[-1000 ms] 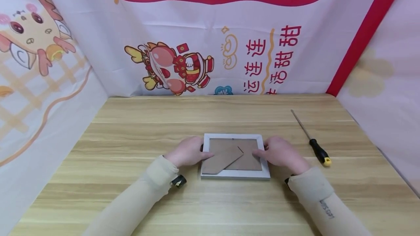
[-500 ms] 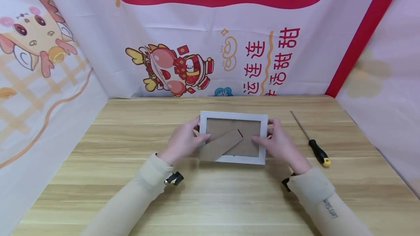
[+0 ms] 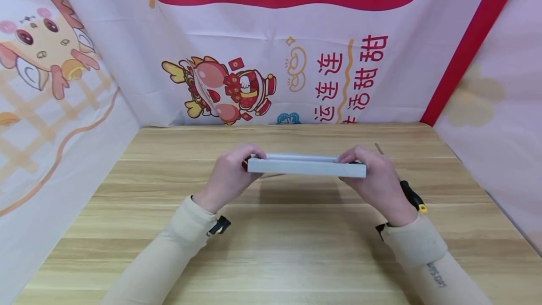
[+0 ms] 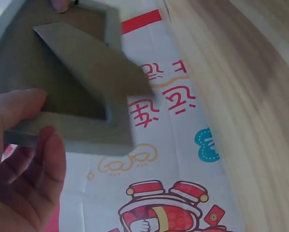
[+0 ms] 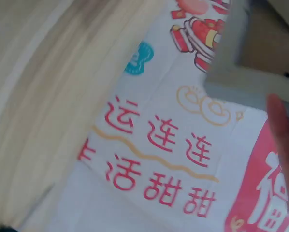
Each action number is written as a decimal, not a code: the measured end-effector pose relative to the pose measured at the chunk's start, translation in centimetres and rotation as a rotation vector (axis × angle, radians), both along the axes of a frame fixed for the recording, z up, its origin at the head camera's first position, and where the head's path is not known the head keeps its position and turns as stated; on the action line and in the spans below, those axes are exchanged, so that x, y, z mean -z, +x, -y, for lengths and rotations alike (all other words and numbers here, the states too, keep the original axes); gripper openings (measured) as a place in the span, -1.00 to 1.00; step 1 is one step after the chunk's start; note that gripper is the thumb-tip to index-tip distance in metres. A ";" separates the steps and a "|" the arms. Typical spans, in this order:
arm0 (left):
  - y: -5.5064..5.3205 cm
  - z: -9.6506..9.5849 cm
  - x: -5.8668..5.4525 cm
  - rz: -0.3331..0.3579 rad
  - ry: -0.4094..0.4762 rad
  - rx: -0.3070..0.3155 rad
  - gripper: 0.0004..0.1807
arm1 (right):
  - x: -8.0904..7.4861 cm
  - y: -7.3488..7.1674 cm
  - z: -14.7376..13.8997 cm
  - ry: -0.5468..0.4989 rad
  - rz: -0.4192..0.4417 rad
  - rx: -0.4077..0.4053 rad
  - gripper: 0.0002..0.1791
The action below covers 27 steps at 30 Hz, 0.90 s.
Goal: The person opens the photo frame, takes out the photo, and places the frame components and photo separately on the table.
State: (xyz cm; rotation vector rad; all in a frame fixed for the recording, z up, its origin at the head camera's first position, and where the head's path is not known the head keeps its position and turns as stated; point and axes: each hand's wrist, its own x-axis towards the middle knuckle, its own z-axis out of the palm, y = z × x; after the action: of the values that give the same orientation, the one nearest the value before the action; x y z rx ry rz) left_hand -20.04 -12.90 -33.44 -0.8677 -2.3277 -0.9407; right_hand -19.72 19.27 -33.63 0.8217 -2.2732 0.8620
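Observation:
A white picture frame (image 3: 306,168) is held up off the table, seen edge-on in the head view. My left hand (image 3: 230,175) grips one short side, and my right hand (image 3: 377,180) grips the other. In the left wrist view the brown back board (image 4: 19,67) shows, with its stand leg (image 4: 91,58) angled away from it. The thumb lies over the back side there while the other fingers curl round the outer edge. Only a corner of the frame and part of the right hand (image 5: 285,140) appear in the right wrist view. The frame's front is hidden.
A screwdriver (image 3: 411,196) with a black and yellow handle lies at the right, partly covered by my right hand and wrist. Beneath everything is a wood-grain table (image 3: 288,258). Printed cloth (image 3: 254,27) hangs behind it and at both sides.
Both hands have lifted the picture frame from the table and tilted it, so its back, facing up before, has turned away and a long edge now faces the head camera.

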 end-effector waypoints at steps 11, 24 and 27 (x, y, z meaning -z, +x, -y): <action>-0.1 0.6 -1.2 -0.028 0.061 -0.076 -0.52 | -0.3 0.5 0.0 0.107 -0.487 -0.085 -0.57; -0.1 0.7 -1.8 1.067 0.445 0.159 -0.40 | 0.1 0.3 0.2 0.199 -0.775 -0.088 -0.75; 0.2 0.3 -1.9 1.116 0.530 0.227 -0.40 | 0.2 0.3 0.5 0.208 -0.804 -0.094 -0.76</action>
State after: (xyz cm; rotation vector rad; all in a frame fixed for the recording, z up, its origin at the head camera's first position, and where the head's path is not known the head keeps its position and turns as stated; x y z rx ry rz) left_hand -19.83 -13.23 -31.56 -0.3917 -2.5287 -2.4748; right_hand -19.45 18.77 -33.78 1.1241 -1.6223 0.2415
